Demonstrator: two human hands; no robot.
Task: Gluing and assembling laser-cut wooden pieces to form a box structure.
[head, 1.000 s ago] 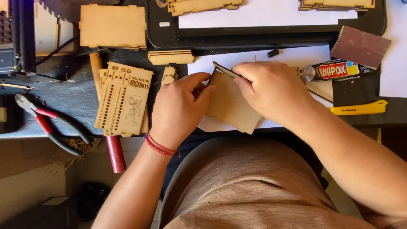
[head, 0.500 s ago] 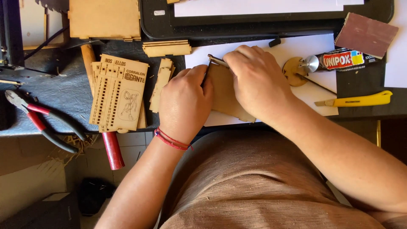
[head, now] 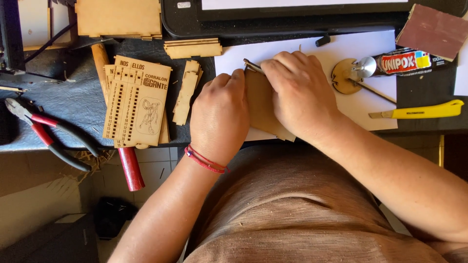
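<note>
Both hands closed on a thin plywood panel [head: 261, 104] that lay on a white sheet of paper [head: 341, 53] near the front edge of the tabletop [head: 73, 102]. The left hand [head: 219, 117] had its grip curled against the panel's left edge, fingers folded down and thumb tip pressed at the top corner, a red cord bracelet [head: 204, 159] around the wrist. The right hand [head: 300, 95] lay flat over the panel's right half, fingers bent across its top edge, where a slim metal piece [head: 252, 65] showed between the two hands; which hand held it could not be told. From the panel, at 9 o'clock, stood a small stack of narrow wood strips [head: 186, 92], and farther that way an engraved wooden board with rows of small holes [head: 137, 102], resting over a red-handled tool [head: 129, 168] that hung past the edge. Red-handled pliers [head: 44, 131] lay far out at 9 o'clock. At 3 o'clock sat a round wooden disc [head: 343, 78] touched by the cap of a glue tube [head: 399, 62], with a yellow utility knife [head: 421, 111] just below it and a sheet of reddish sandpaper [head: 431, 29] at 2 o'clock. At 11 o'clock lay more cut wood pieces [head: 192, 48] and a larger plywood box part [head: 117, 19].
</note>
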